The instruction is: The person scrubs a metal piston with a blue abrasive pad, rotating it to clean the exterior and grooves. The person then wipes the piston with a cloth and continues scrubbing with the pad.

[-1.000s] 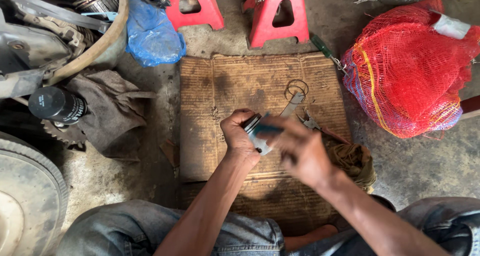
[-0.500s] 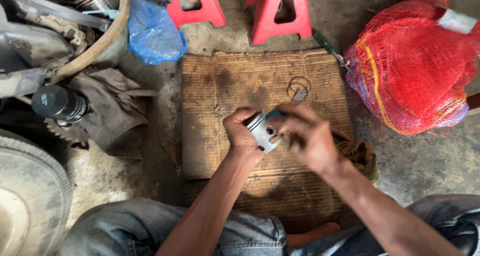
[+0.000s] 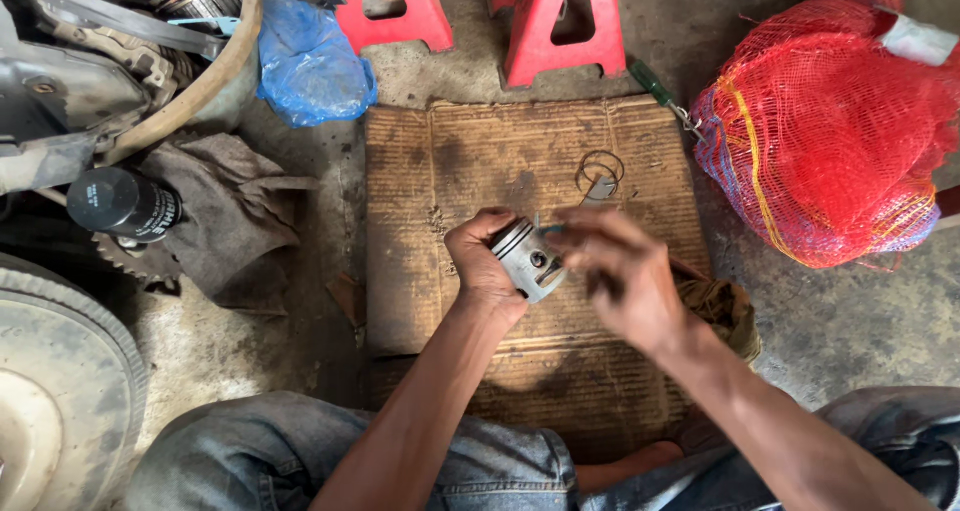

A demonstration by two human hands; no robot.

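**Asker:** Over the cardboard sheet (image 3: 440, 171), what are the two hands doing?

**Describer:** On the floor, a worn brown cardboard sheet lies flat, and the person sits at its near edge in blue jeans. Their left hand (image 3: 487, 261) is closed around a small grey metal piston (image 3: 530, 259), with the fingers wrapped over its ringed top end. It is held above the middle of the cardboard, tilted, with a round hole in its side facing up.

**Asker:** And the right hand?

**Describer:** That right hand (image 3: 625, 276) is just beside the piston on its right, blurred. Its fingers are loosely curled towards the piston. I cannot tell whether they grip anything.

**Asker:** What lies around them?

**Describer:** Farther up the cardboard lie thin wire rings (image 3: 600, 168) and a small metal piece. Beyond the sheet stand two red metal stands (image 3: 560, 31), and a green-handled screwdriver (image 3: 655, 86) rests at the far right corner. To the right sits a bulging red net sack (image 3: 830, 131). To the left lie a blue plastic bag (image 3: 310, 66), a grey rag (image 3: 225, 211), a black oil filter (image 3: 120, 203) and part of a tyre (image 3: 55, 391).
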